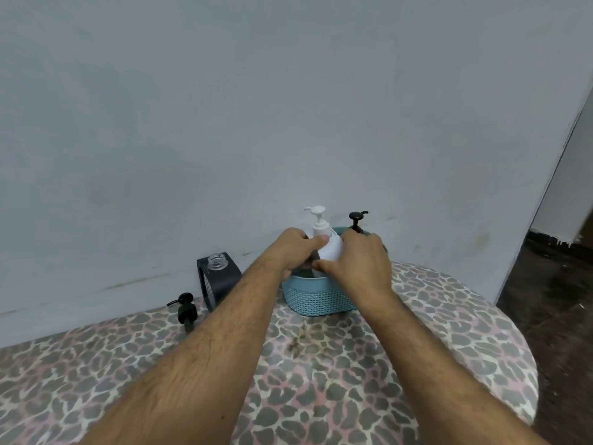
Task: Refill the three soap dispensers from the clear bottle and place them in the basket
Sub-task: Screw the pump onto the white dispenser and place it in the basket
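Both hands on the white pump dispenser [329,245], held upright over the blue woven basket [316,300] at the back of the desk [321,380]. Left hand [293,252] fingers curl round its left side, right hand [359,264] fingers wrap the right side. A dark-pump dispenser [356,221] stands in the basket behind. Black dispenser [218,277], neck open, sits left of the basket; its black pump head [186,311] lies beside it.

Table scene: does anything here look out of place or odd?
Yes. The dark dispenser stands open by the wall, its black pump lying loose on the tablecloth. A brownish stain marks the cloth before the basket.
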Available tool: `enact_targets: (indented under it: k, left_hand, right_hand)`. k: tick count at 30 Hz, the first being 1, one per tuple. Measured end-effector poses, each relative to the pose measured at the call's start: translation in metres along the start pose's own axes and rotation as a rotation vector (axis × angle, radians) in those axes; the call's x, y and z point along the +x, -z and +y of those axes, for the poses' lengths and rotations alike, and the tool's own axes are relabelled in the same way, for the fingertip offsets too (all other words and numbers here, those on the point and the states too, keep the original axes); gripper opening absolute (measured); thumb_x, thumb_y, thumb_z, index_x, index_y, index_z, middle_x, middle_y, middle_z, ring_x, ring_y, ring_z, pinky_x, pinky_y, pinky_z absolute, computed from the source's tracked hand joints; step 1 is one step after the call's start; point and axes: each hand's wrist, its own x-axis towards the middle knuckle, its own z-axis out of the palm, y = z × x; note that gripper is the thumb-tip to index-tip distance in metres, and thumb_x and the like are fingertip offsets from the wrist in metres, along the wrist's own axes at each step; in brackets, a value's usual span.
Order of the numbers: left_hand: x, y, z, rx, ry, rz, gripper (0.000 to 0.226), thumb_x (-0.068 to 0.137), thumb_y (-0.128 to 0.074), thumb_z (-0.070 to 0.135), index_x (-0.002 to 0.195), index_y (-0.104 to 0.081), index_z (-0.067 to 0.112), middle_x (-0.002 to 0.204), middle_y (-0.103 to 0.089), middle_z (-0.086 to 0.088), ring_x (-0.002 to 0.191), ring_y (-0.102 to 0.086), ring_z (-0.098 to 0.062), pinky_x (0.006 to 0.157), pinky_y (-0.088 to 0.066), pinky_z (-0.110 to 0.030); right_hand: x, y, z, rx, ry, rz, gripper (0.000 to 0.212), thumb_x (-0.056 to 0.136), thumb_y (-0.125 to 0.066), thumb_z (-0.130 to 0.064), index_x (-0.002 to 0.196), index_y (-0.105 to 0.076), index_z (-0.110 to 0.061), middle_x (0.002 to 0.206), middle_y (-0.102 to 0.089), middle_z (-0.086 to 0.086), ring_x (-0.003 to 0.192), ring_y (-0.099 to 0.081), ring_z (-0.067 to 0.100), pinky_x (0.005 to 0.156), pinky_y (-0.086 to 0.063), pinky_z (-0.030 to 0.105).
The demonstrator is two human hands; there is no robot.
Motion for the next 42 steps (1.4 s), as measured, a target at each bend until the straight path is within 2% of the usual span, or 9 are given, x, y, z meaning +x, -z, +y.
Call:
enact_targets:
  k: [3,10,15,20,26,31,36,39,42]
  left_hand:
    - [0.003,-0.003,-0.002,0.057,0.0,0.032,0.022,0.092,-0.068,0.02,0.081,-0.058,0.003,0.078,-0.065,-0.014,0.065,-0.064,-0.023,0.081,-0.06,-0.042]
    - [0.007,-0.005,-0.007,0.147,-0.001,0.045,0.02,0.091,-0.068,0.014,0.094,-0.06,-0.004,0.085,-0.071,-0.018,0.075,-0.074,-0.03,0.081,-0.06,-0.047]
    - [0.004,-0.004,-0.006,0.153,-0.027,0.038,0.018,0.088,-0.072,0.014,0.093,-0.056,0.009,0.094,-0.07,-0.016,0.085,-0.074,-0.032,0.082,-0.06,-0.048]
    - [0.003,-0.005,-0.008,0.099,-0.009,-0.019,0.049,0.088,-0.072,0.009,0.132,-0.052,0.008,0.116,-0.068,-0.016,0.084,-0.075,-0.029,0.081,-0.061,-0.042]
    - [0.002,-0.005,-0.006,0.147,0.015,-0.029,0.05,0.088,-0.071,0.011,0.134,-0.052,0.007,0.112,-0.07,-0.017,0.081,-0.075,-0.027,0.081,-0.061,-0.04]
    - [0.0,-0.01,-0.007,0.274,-0.024,0.055,0.05,0.085,-0.076,0.019,0.13,-0.055,0.01,0.104,-0.072,-0.011,0.078,-0.074,-0.024,0.08,-0.061,-0.038]
    - [-0.025,-0.012,-0.002,0.669,-0.227,0.224,0.033,0.088,-0.071,0.03,0.113,-0.066,0.009,0.104,-0.069,-0.006,0.101,-0.064,-0.025,0.086,-0.048,-0.033]
    - [-0.048,-0.008,-0.007,0.586,-0.36,0.368,0.04,0.092,-0.066,0.032,0.124,-0.065,0.01,0.123,-0.067,-0.006,0.114,-0.06,-0.02,0.097,-0.044,-0.031]
    - [-0.073,0.01,-0.015,0.462,-0.467,0.471,0.037,0.094,-0.061,0.035,0.125,-0.065,0.014,0.125,-0.066,-0.002,0.116,-0.058,-0.014,0.102,-0.044,-0.03]
  right_hand:
    - [-0.001,-0.003,0.004,-0.053,0.007,-0.013,0.058,0.066,-0.081,-0.059,0.099,-0.065,-0.014,0.101,-0.062,0.004,0.1,-0.056,0.025,0.071,-0.041,0.032]
    - [0.005,0.001,0.004,-0.05,-0.039,-0.127,0.052,0.066,-0.084,-0.058,0.084,-0.067,-0.013,0.103,-0.054,0.006,0.093,-0.057,0.025,0.069,-0.04,0.033]
    - [0.003,0.006,0.007,-0.002,-0.026,-0.131,0.041,0.074,-0.084,-0.041,0.1,-0.071,-0.011,0.11,-0.055,0.006,0.096,-0.056,0.024,0.074,-0.041,0.031]
    - [0.004,0.011,0.008,-0.008,0.004,-0.111,0.027,0.084,-0.077,-0.027,0.106,-0.074,-0.012,0.103,-0.053,0.002,0.087,-0.051,0.016,0.078,-0.042,0.028]
    - [0.008,0.008,0.012,-0.021,0.004,-0.094,0.021,0.087,-0.075,-0.022,0.104,-0.076,-0.011,0.099,-0.054,0.001,0.084,-0.05,0.015,0.077,-0.04,0.027]
    - [0.01,0.004,0.011,-0.081,0.002,-0.116,0.013,0.087,-0.074,-0.022,0.094,-0.076,-0.011,0.1,-0.064,0.005,0.08,-0.055,0.018,0.073,-0.044,0.028]
    - [0.007,0.01,0.005,-0.204,0.075,-0.139,0.016,0.093,-0.061,-0.015,0.101,-0.075,-0.011,0.105,-0.062,0.008,0.09,-0.061,0.024,0.078,-0.052,0.033]
    - [0.0,0.014,0.005,-0.182,0.122,-0.116,0.021,0.094,-0.057,-0.014,0.108,-0.073,-0.015,0.108,-0.06,0.008,0.096,-0.058,0.027,0.082,-0.047,0.037]
    - [-0.013,0.019,0.003,-0.035,0.213,0.111,0.022,0.093,-0.06,-0.015,0.11,-0.073,-0.017,0.098,-0.064,0.006,0.093,-0.059,0.028,0.08,-0.045,0.04]
